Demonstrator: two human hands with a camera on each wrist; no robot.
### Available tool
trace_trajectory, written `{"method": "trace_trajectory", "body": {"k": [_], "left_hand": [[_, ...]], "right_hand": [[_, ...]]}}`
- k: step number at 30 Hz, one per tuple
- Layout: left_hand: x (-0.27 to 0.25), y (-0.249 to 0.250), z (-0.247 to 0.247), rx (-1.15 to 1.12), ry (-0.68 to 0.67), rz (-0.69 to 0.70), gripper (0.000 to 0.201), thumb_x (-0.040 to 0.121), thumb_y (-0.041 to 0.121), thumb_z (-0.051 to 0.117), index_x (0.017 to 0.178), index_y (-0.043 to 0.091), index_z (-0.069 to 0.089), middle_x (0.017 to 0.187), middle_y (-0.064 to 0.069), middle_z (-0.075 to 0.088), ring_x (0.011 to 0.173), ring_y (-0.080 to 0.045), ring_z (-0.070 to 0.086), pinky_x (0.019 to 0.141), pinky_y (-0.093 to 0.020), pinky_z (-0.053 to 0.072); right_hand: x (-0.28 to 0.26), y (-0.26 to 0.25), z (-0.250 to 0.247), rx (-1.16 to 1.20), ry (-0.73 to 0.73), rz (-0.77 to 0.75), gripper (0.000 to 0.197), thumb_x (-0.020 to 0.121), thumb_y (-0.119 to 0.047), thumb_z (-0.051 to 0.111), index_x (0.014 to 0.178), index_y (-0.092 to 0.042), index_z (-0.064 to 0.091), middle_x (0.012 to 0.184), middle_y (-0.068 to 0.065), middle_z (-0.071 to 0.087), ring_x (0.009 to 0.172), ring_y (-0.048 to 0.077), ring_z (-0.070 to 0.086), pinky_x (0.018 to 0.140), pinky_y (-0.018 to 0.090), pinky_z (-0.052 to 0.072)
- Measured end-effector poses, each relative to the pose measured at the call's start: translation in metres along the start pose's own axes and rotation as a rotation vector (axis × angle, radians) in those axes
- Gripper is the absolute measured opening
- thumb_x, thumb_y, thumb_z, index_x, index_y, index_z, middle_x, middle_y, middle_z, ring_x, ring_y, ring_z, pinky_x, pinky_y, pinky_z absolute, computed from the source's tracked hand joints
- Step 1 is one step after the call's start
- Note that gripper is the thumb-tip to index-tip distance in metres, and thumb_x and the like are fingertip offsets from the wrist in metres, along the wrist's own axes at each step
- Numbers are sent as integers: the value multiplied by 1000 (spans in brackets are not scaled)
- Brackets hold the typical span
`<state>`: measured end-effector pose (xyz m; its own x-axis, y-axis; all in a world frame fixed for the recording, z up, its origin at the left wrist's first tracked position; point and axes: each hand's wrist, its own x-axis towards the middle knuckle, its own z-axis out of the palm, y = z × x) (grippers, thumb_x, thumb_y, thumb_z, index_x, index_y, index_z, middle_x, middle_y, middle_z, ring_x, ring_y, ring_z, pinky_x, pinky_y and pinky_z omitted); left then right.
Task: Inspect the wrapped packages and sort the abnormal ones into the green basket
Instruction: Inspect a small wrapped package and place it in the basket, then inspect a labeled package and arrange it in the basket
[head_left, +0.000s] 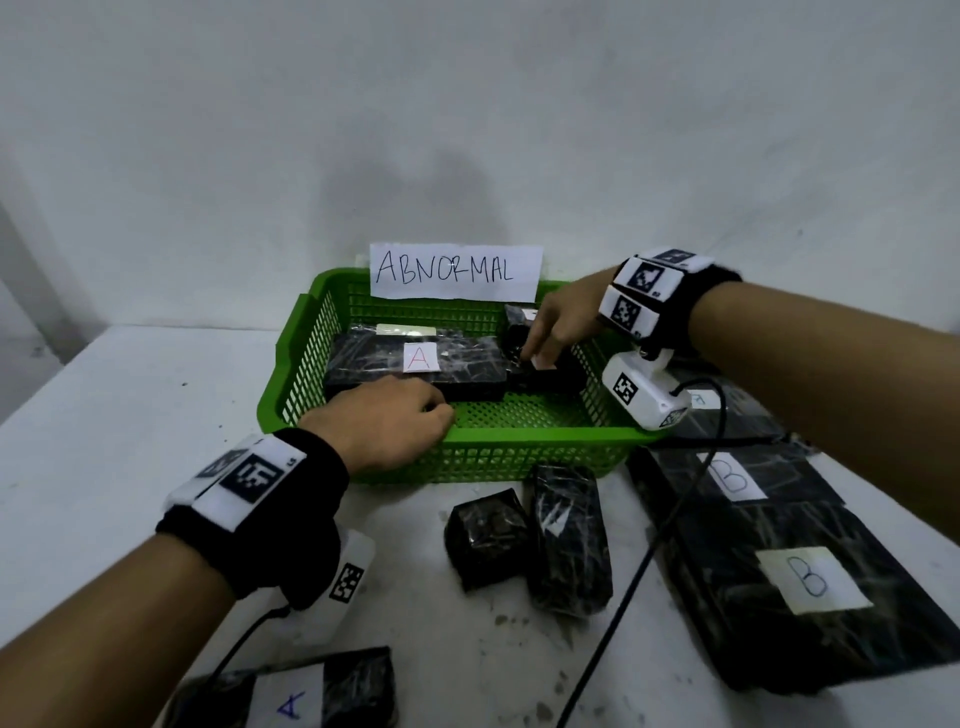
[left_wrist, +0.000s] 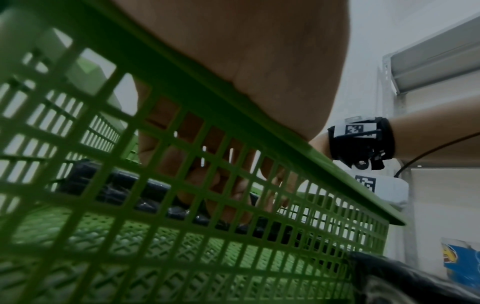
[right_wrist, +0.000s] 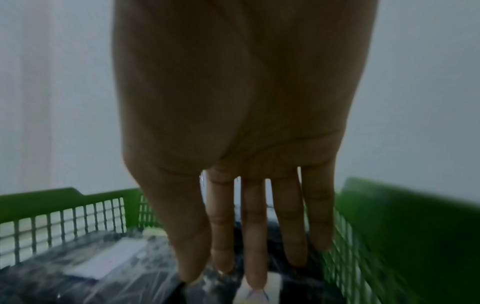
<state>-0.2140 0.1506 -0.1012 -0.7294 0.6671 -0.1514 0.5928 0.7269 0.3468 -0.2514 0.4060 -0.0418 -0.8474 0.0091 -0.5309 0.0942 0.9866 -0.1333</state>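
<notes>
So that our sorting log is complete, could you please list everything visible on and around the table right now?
green basket: one, green, table centre
paper sign: one, white, reads ABNORMAL, at the basket's far rim
long package: one, black, red A label, inside the basket
small packages: at least two, black, basket's right end
unlabelled packages: two, black, in front of the basket
B packages: at least two, black, table right
blue-A package: one, black, near edge
table: one, white
cables: two, black
wristbands: two, black, white markers
left hand: on the basket's near rim, fingers curled inside
right hand: straight fingers touching a small package
</notes>
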Motion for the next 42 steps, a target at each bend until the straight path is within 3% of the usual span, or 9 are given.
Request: {"method": "trace_trajectory", "body": {"k": [4, 10, 17, 24, 28, 33, 35, 38, 42], "left_hand": [[-3, 2, 1, 8, 63, 2, 34, 103, 45, 37, 101, 22, 62, 98, 0, 65, 88, -16, 60, 81, -32, 48], [-21, 6, 0, -145, 353, 150, 19, 99, 35, 52, 87, 22, 58, 75, 6, 64, 70, -14, 61, 64, -29, 47], [-51, 13, -1, 178, 523, 89, 10, 87, 21, 56, 95, 18, 60, 93, -2, 67, 96, -25, 48, 72, -38, 42], [-74, 35, 8, 84, 484, 212, 22, 81, 34, 45, 89, 21, 60, 89, 5, 64, 91, -19, 43, 82, -45, 46], [-78, 50, 4, 39, 473, 252, 13, 88, 34, 52, 91, 24, 60, 92, 5, 65, 92, -16, 47, 83, -45, 48], [-102, 66, -12, -267, 381, 195, 33, 91, 60, 51, 105, 31, 62, 101, 8, 69, 91, -11, 67, 84, -41, 58], [-115, 75, -19, -503, 316, 157, 46, 89, 65, 53, 121, 33, 56, 110, 4, 70, 88, -13, 70, 80, -38, 59], [-133, 90, -27, -817, 290, 264, 61, 84, 56, 59, 140, 35, 45, 117, 0, 67, 88, -16, 72, 71, -30, 59], [-136, 90, -28, -812, 364, 377, 44, 85, 37, 71, 126, 29, 60, 120, -2, 67, 100, -18, 72, 71, -34, 60]], "right_hand": [[-38, -11, -18, 64, 219, -78, 10, 94, -19, 68, 93, -22, 77, 99, 3, 79, 85, 17, 72, 75, 31, 59], [-110, -45, 12, -54, 341, -208, 10, 87, -30, 76, 93, -22, 76, 72, -10, 73, 66, 10, 69, 69, 26, 55], [-152, -40, 109, -215, 307, -347, 59, 81, -7, 72, 130, -35, 58, 126, -7, 41, 114, 11, 37, 103, 31, 39], [-170, -26, 148, -607, 382, -307, 84, 84, -18, 68, 153, -43, 28, 144, -3, 22, 123, 16, 25, 97, 29, 28], [-168, -26, 152, -659, 472, -346, 60, 89, -37, 68, 143, -43, 42, 143, -3, 29, 125, 18, 30, 96, 32, 30], [-196, -16, 126, -99, 433, -424, 29, 94, -44, 65, 119, -34, 57, 121, -11, 59, 114, 11, 55, 93, 31, 42], [-212, -18, 115, 193, 476, -476, 38, 91, -52, 58, 122, -30, 61, 119, -13, 67, 111, 6, 63, 91, 28, 47], [-224, -32, 106, 551, 466, -558, 53, 89, -48, 53, 129, -15, 66, 123, -3, 72, 116, 10, 66, 98, 26, 53], [-221, -48, 102, 708, 517, -593, 50, 88, -45, 55, 117, -7, 71, 111, 13, 76, 106, 30, 72, 89, 37, 57]]}}
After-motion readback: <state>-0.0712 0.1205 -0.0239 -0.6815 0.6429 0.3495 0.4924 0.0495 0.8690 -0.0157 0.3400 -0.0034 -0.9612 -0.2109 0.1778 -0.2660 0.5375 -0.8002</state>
